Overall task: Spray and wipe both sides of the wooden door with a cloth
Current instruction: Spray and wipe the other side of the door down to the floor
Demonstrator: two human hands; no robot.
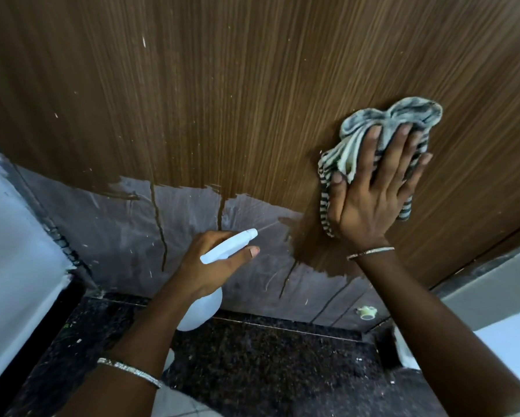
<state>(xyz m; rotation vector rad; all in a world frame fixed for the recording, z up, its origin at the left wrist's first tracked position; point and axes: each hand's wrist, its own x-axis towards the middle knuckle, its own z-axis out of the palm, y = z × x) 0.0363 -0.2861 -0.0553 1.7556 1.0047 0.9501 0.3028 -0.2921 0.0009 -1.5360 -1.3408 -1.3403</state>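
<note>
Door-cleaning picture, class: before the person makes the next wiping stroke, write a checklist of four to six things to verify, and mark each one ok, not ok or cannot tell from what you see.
1. Cloth pressed flat against the wooden door by the right hand: ok.
2. Spray bottle held in the left hand, nozzle towards the door: ok.
3. Door wetted: ok, drips run down the lower grey part.
4. Lower grey part wiped dry: not ok, streaks remain.
5. Liquid left in the bottle: cannot tell.
6. Other side of the door cleaned: cannot tell.
</note>
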